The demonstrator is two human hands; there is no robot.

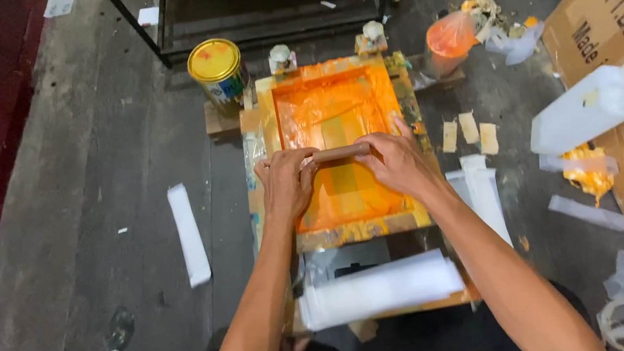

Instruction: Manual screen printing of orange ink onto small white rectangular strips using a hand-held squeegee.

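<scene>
Evidently both hands, left hand [287, 182] and right hand [397, 161], curl fingers tightly around the wooden squeegee [341, 152], pressing it evenly across the orange-inked screen frame [351, 232], paint can [217, 68] at eleven o'clock.

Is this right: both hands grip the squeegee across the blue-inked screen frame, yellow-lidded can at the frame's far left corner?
Not quite. The ink on the screen frame is orange, not blue, as the head view shows. The rest holds: the left hand and the right hand both grip the squeegee across the frame, and the yellow-lidded can stands by its far left corner.
</scene>
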